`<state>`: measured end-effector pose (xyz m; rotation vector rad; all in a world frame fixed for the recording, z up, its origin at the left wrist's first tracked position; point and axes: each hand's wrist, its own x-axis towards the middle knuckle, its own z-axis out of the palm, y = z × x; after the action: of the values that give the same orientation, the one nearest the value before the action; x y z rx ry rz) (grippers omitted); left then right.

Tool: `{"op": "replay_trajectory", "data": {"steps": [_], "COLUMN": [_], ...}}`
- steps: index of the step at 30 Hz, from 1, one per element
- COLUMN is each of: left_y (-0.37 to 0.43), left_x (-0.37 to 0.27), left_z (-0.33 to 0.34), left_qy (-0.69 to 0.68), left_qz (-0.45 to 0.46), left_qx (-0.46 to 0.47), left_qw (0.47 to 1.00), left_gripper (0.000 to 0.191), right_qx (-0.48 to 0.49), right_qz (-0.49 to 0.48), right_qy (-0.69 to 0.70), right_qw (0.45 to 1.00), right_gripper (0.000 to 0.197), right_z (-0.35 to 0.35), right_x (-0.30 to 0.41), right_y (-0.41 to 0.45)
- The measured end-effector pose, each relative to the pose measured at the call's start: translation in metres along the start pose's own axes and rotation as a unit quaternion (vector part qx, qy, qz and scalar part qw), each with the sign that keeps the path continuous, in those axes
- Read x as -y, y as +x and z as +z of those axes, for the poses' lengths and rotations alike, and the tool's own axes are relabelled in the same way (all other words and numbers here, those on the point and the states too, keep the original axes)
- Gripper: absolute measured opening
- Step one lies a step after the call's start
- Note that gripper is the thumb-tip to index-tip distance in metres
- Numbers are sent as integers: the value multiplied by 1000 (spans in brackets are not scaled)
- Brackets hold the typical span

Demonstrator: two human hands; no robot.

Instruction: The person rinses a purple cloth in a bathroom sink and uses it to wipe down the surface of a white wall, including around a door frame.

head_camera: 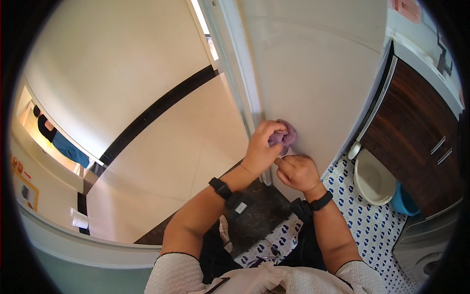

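In my left hand (263, 142) is a crumpled purple cloth (289, 134), bunched between thumb and fingers against the pale wall (315, 92), close to the white door frame (249, 79). Just below it, my right hand (300, 171) is curled with its index finger pointing toward my left thumb. Whether those curled fingers pinch anything is hidden from view. Both wrists wear black bands.
A dark wood-grain cabinet (415, 121) stands at right, with a cream basin (372, 180) and a blue basin (404, 200) before it. Footprint-patterned flooring (349, 213) meets a dark stone threshold (262, 205). Beyond the doorway are a white bin (79, 218) and a person (62, 137).
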<state>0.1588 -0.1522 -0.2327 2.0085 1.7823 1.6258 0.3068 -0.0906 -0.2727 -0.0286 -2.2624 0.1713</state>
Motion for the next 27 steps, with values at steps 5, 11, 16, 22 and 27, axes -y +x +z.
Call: {"op": "replay_trajectory", "data": {"steps": [5, 11, 16, 22, 27], "left_y": [65, 84, -3, -62, -55], "left_x": [-40, -28, 26, 63, 123], "left_z": [-46, -42, -25, -33, -62], "left_qy": [3, 99, 114, 14, -298], "left_qz": [19, 155, 70, -100, -273], "left_qx": [-159, -223, -57, -9, -350], "left_qw": [987, 957, 989, 995, 845], "left_gripper": [42, 48, 42, 25, 22], "right_qx": [-27, -55, -20, -49, -14], "right_qz": [20, 5, 22, 0, 96], "right_qy": [17, 9, 0, -27, 6], "right_qw": [999, 998, 1000, 998, 995], "right_gripper": [23, 31, 31, 34, 32], "right_z": [-1, 10, 7, 14, 31], "right_x": [4, 4, 6, 2, 5], "right_y": [7, 16, 13, 17, 19]}}
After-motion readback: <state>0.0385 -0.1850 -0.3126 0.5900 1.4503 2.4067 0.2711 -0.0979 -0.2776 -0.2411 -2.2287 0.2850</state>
